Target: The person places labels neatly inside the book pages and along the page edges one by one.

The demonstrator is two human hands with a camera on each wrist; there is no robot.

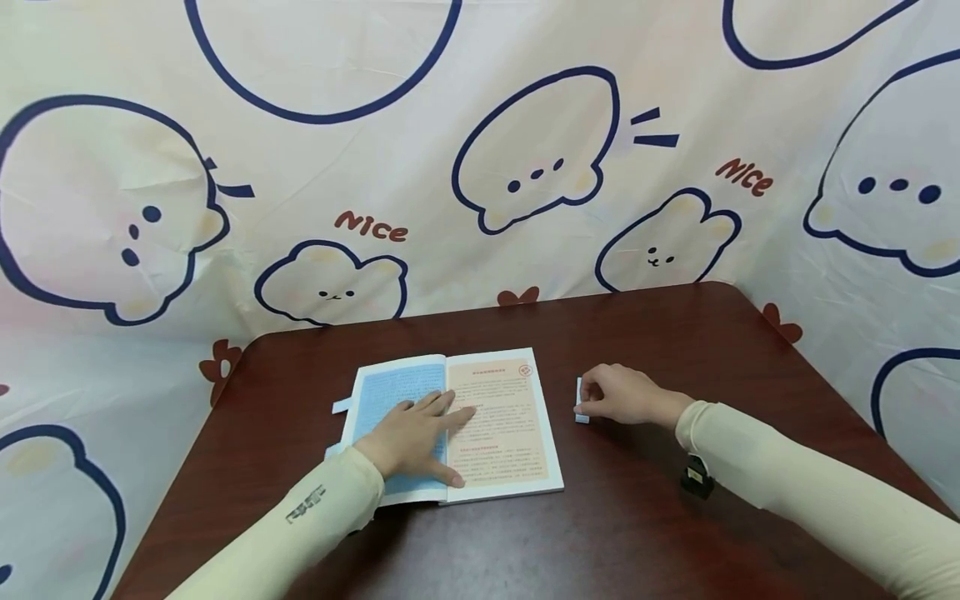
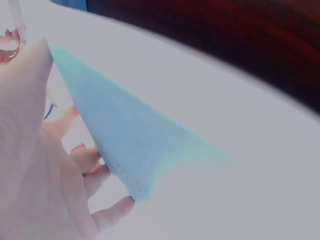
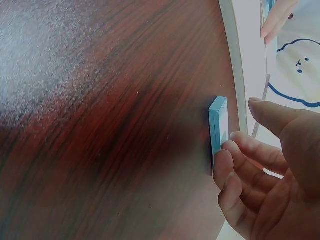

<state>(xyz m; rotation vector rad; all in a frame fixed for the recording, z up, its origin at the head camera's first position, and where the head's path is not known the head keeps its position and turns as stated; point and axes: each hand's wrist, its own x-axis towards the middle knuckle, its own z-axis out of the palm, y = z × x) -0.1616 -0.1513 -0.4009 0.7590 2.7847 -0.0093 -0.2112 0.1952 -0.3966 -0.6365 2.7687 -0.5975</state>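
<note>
An open book point(image 1: 501, 433) lies on the table, its left page blue and its right page beige with print. My left hand point(image 1: 416, 437) rests across the inner fold, fingers spread over both pages. The left wrist view shows the blue page point(image 2: 125, 125) pale and washed out beside the palm point(image 2: 45, 165). To the right of the book is a small light-blue pad point(image 3: 218, 125), like sticky notes. Bent fingers of my right hand point(image 1: 621, 394) are at the pad, partly covering it; in the right wrist view the thumb point(image 3: 275, 117) stands apart from them.
Light-blue tabs point(image 1: 341, 406) stick out from the book's left edge. The dark red-brown wooden table point(image 1: 637, 333) reaches back to a cloth backdrop point(image 1: 420, 167) printed with cartoon outlines. A small black device point(image 1: 697, 477) hangs under the right cuff.
</note>
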